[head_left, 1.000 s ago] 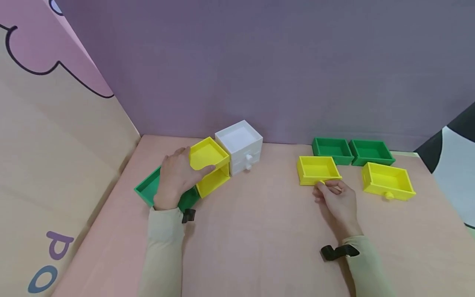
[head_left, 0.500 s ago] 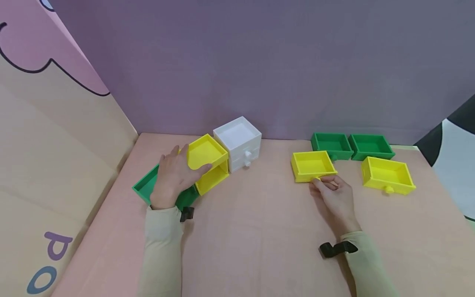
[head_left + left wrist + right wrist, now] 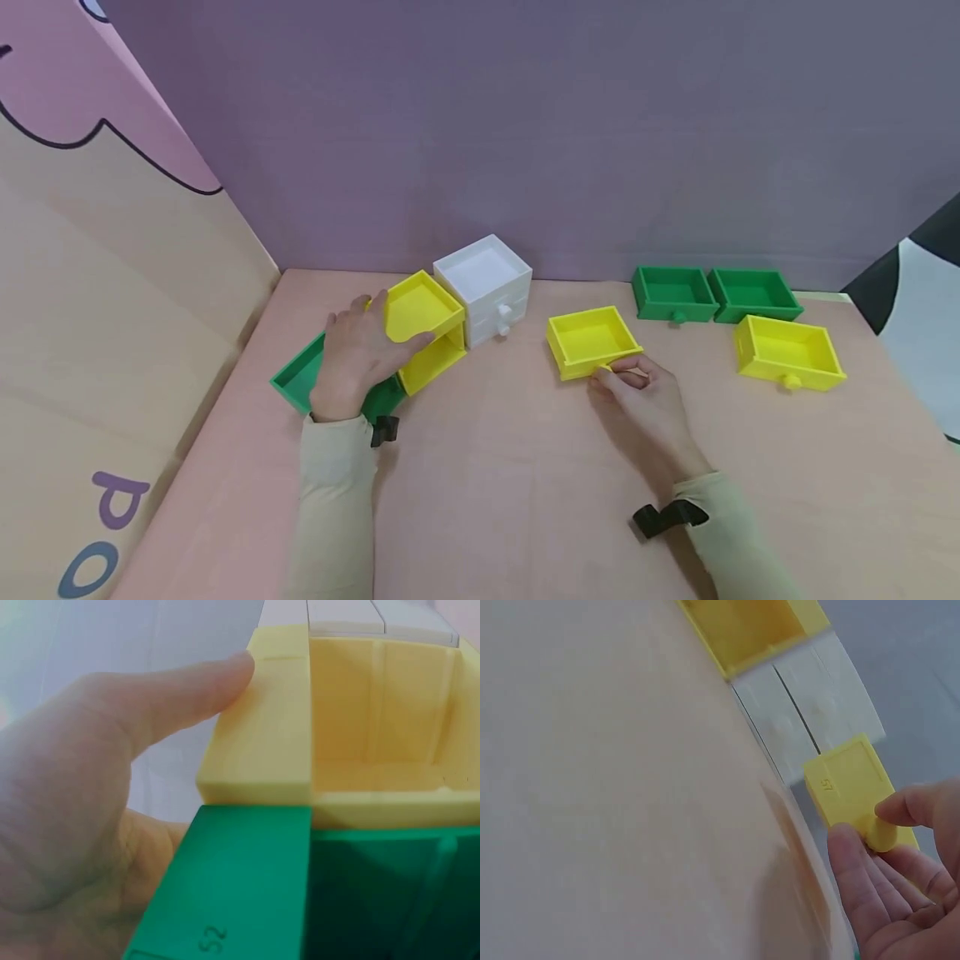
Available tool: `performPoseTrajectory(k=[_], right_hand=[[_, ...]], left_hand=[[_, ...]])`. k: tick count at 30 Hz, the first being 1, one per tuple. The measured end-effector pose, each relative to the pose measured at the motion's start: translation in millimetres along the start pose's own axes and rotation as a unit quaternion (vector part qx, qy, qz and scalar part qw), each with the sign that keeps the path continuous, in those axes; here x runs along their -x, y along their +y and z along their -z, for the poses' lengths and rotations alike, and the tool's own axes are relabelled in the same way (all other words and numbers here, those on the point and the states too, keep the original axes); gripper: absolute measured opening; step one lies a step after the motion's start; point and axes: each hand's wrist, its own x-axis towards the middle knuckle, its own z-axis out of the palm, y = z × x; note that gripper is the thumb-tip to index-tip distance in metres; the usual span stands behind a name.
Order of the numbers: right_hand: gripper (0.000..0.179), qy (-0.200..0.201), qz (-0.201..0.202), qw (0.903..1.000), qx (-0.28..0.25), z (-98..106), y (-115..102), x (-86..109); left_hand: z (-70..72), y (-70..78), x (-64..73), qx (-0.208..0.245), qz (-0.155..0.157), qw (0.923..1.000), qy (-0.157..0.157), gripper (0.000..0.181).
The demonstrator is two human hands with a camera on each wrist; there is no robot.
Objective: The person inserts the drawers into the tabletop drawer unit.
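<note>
In the head view my left hand [image 3: 356,354] lies spread over the yellow drawer cabinet [image 3: 435,358], its straight thumb across the top. The left wrist view shows that thumb [image 3: 195,686] pressed on the cabinet's yellow outer wall [image 3: 262,735]. Under the hand and wrist sits a green cabinet [image 3: 300,379], partly covered. With thumb and fingertips, my right hand [image 3: 652,412] pinches the round knob [image 3: 883,834] of a yellow drawer [image 3: 592,340]. This drawer's open top faces up, and its shadow falls on the table beneath it.
A white drawer cabinet [image 3: 487,283] with knobs touches the yellow cabinet's right side. At the right stand one more yellow drawer [image 3: 791,354] and two green drawers, the left one [image 3: 675,296] beside the right one [image 3: 757,296]. A purple-grey wall [image 3: 570,142] rises behind them.
My right hand has carried the yellow drawer leftward, away from the green drawers and toward the cabinets, turning it a little. My left hand stays on the yellow cabinet.
</note>
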Motion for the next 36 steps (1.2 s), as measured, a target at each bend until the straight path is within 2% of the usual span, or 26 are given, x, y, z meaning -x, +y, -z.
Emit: performPoseTrajectory(k=[4,8,16,25,36], right_hand=[[0.034,-0.028,0.017,0.9995,0.002,-13.0,-4.3,6.5],[0.029,-0.050,0.014,0.9986,0.007,-26.4,-8.2,12.3],[0.027,-0.087,0.020,0.9959,-0.014,-49.4,-19.7,21.2],[0.022,-0.115,0.015,0.9927,-0.033,-75.8,-28.4,29.8],[0.019,-0.147,0.014,0.9876,-0.053,-101.6,-39.2,30.1]], left_hand=[[-0.1,-0.2,0.1,-0.003,0.007,1.0000,-0.006,0.089],[0.1,-0.5,0.1,-0.001,0.008,0.9999,-0.007,0.090],[0.9,0.3,-2.0,-0.013,0.004,0.9998,0.012,0.089],[-0.7,0.4,-2.2,-0.005,0.029,0.9996,-0.001,0.094],[-0.4,4.6,-4.1,-0.001,0.051,0.9987,-0.011,0.094]])
